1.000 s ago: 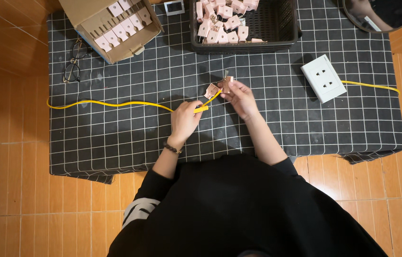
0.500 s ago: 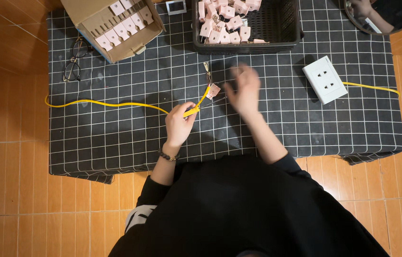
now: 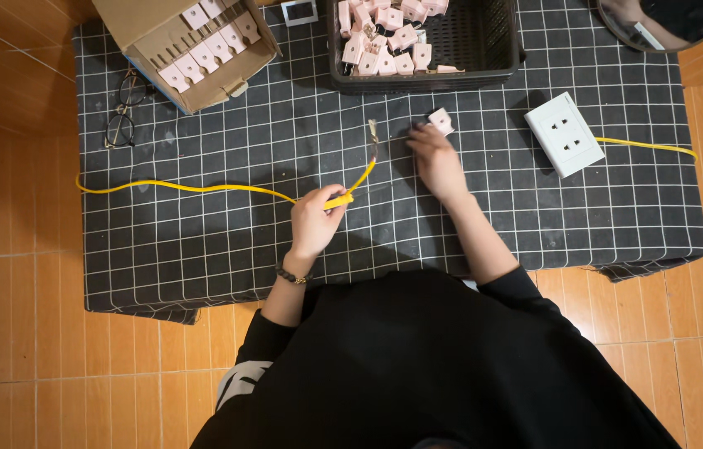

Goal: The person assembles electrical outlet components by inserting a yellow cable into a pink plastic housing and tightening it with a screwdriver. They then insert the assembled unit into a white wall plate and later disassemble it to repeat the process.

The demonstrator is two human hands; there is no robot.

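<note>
Wooden flooring surrounds the low surface (image 3: 202, 249), draped in black cloth gridded with white lines. Our left hand (image 3: 315, 220) stays pinched on the thin yellow cable (image 3: 202, 188), its bare end (image 3: 373, 131) pointing toward twelve o'clock. A second ago both hands met there; now our right hand (image 3: 437, 158) has moved off toward one o'clock, fingers open over a small pink plastic plug piece (image 3: 441, 120) below the black basket (image 3: 501, 66).

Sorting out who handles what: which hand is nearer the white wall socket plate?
Right. The right hand lies left of the white socket plate, apart from it; the left hand grips the yellow cable, farther off.
</note>
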